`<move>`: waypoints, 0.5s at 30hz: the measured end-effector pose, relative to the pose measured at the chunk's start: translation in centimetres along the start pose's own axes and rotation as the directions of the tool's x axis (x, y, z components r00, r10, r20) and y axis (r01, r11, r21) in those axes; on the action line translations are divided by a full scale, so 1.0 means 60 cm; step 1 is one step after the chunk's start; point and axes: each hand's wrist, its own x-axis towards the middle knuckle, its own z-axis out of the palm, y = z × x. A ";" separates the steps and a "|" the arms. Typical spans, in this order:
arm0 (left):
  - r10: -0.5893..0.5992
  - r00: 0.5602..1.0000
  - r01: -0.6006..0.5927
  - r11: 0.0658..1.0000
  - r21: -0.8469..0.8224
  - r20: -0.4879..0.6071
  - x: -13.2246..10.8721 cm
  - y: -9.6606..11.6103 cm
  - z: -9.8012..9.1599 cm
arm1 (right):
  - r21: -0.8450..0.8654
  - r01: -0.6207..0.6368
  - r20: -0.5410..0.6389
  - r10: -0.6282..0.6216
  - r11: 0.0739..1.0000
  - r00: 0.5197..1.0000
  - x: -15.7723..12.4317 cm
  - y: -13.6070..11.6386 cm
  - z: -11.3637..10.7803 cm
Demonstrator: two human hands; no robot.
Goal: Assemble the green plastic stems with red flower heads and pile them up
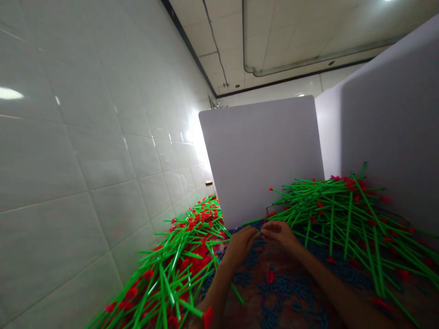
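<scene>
My left hand (243, 243) and my right hand (279, 233) meet over the middle of the table, fingertips close together. Both are pinched closed. Between them shows a tiny bit of something greenish, too small and blurred to name. Below and around the hands lie many small blue pieces (283, 290), shaped like short pegs. A single red piece (270, 276) rests among them. To the left of my left arm is a heap of thin green sticks (164, 278) with red flared ends. Another heap of green sticks (329, 205) lies beyond and right of my right hand.
A white upright panel (264, 160) stands just behind the hands, and a second white panel (387, 114) rises at the right. White wall tiles (103, 160) run along the left. A small jar (209, 188) with a dark lid stands behind the left heap.
</scene>
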 end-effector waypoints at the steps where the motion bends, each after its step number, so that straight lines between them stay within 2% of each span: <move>1: 0.005 1.000 -0.005 1.000 -0.002 -0.003 0.001 0.001 0.001 | -0.014 -0.017 -0.001 0.017 1.000 1.000 0.000 0.001 -0.002; 5: 0.010 1.000 -0.010 1.000 -0.007 -0.006 0.002 0.002 0.004 | -0.096 -0.045 0.038 0.049 0.994 0.998 -0.002 0.004 -0.011; 15: 0.028 0.999 -0.031 0.998 -0.053 -0.046 -0.005 -0.013 0.011 | -0.135 -0.022 0.111 0.037 0.991 0.993 -0.012 -0.011 -0.006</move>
